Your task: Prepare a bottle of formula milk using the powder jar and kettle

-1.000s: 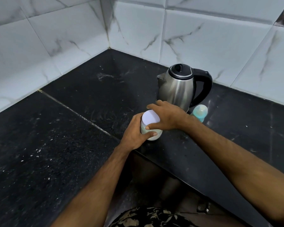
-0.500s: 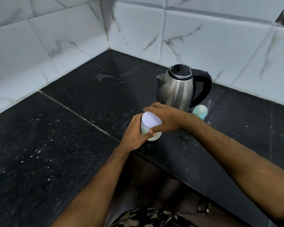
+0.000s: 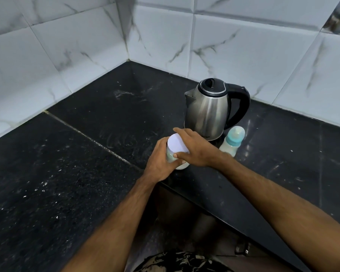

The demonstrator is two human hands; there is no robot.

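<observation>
Head view shows our left hand [image 3: 161, 160] wrapped around the small translucent powder jar [image 3: 175, 160] to steady it on the black stone counter [image 3: 86, 173], while our right hand [image 3: 194, 148] grips its flat white lid [image 3: 177, 144], likely to twist it. Behind stands the steel kettle with black handle [image 3: 206, 112], and just beside it the teal-collared baby bottle [image 3: 232, 142], within easy reach.

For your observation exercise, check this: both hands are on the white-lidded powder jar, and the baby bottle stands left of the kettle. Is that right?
Not quite. The head view shows the baby bottle standing right of the kettle, not left. Both hands, left and right, are on the powder jar.
</observation>
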